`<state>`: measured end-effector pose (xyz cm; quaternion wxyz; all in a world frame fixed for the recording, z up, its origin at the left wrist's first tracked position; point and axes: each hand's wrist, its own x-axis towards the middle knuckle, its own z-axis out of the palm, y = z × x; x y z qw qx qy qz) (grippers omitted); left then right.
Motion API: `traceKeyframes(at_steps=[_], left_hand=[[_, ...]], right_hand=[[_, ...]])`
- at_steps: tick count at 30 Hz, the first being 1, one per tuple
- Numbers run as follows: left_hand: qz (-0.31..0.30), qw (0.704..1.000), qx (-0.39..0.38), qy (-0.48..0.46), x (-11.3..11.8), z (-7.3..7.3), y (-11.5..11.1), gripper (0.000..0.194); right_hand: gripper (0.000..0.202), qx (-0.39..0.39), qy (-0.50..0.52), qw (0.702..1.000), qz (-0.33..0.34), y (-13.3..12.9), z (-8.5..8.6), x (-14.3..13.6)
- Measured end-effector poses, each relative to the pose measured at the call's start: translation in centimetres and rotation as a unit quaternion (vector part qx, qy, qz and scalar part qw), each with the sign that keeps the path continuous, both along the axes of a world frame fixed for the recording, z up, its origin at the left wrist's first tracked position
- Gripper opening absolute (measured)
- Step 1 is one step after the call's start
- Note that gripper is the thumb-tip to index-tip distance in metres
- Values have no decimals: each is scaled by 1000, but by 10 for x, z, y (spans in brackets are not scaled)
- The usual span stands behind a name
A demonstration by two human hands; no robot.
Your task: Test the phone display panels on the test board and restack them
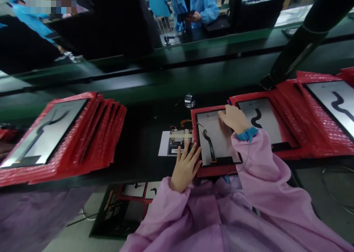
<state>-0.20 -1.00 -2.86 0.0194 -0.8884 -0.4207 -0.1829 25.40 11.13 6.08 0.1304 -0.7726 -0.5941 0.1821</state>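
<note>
A silver screen panel (218, 145) with a dark flex cable lies on a red bubble-wrap sleeve (218, 171) in front of me. My left hand (185, 167) rests with fingers spread at the panel's left edge, beside a small circuit board (179, 138) on a white sheet (163, 144). My right hand (235, 117), with a blue wrist strap (247, 134), is over the panel's upper right corner. Its fingers are bent around something blue and too small to make out.
Stacks of panels in red sleeves stand at left (105, 134) and right (298, 126). A small metal counter (189, 101) sits behind the board. A black post (301, 42) slants at upper right. People in blue work across the bench.
</note>
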Motion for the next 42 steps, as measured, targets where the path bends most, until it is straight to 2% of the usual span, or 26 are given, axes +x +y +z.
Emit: traceKeyframes(at_steps=[3,6,8,10,13,15,19,23,29,42], left_hand=[[-34,999,-1,-28,-3,20,8,34],[-52,991,19,-118,-6,52,36,20],[-23,982,69,-175,-4,69,66,18],[1,977,96,-189,0,78,97,21],[-28,987,50,-151,9,76,131,27],[-53,991,-2,-124,12,70,140,29],[-83,990,-74,-92,12,61,138,28],[-119,982,-125,-79,9,60,139,26],[-114,979,-138,-102,9,57,142,29],[-96,976,-158,-118,8,53,138,30]], right_hand=[[38,55,-29,998,33,-4,2,-10],[33,94,58,979,170,-3,0,-20],[34,38,176,950,255,-1,-3,-29],[33,-35,260,919,294,0,-7,-37],[24,-86,320,888,318,1,-13,-44],[20,-93,345,875,325,2,-16,-44],[18,-93,358,869,329,2,-19,-43],[17,-93,330,880,330,1,-21,-48],[15,-74,287,903,311,-2,-23,-57],[20,-59,333,858,387,2,-23,-50]])
